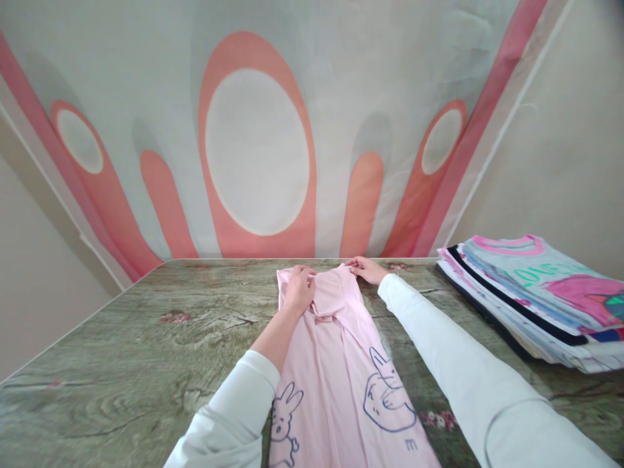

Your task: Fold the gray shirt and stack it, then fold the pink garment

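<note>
A pink garment (336, 364) with dark line drawings of rabbits lies lengthwise on the table, its sides folded inward into a long strip. Its lower end runs out of the frame at the bottom. My left hand (301, 289) rests on the upper left part of the cloth, fingers curled and closed on the fabric near the top edge. At the top right corner, my right hand (366, 269) pinches the garment's edge between thumb and fingers. Some loose folds gather between both hands, just below the top edge.
On the right stands a stack of folded clothes (531, 299), topped by a grey shirt with pink trim. The wood-patterned tabletop (121, 364) extends to the left. Behind its far edge hangs a grey and coral patterned backdrop (336, 130).
</note>
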The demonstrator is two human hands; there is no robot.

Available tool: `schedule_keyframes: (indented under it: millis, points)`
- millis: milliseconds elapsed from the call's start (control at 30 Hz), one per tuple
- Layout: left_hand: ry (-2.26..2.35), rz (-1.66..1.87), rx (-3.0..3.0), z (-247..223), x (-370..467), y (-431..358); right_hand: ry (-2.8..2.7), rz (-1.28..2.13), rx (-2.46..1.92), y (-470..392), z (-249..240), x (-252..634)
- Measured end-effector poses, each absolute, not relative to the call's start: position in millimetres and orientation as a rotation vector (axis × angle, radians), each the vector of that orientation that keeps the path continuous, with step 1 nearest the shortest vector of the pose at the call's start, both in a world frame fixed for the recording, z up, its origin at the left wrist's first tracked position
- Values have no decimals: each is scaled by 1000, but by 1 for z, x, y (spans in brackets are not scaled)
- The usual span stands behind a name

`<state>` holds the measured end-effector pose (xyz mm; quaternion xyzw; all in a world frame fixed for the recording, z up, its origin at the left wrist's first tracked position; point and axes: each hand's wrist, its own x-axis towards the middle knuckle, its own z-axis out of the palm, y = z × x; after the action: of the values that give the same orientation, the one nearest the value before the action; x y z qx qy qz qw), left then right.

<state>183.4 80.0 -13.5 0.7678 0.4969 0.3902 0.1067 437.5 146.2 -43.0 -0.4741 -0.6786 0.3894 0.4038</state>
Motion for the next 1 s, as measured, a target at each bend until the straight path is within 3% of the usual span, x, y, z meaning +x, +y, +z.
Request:
schedule_keyframes:
  millis: [700,1000]
  points:
    - [1467,1258,2396,-12,184,83,-1755,943,-1304,150,-41,437]
    - [1031,891,2618,6,219,50,-1814,939,-1292,151,-41,438]
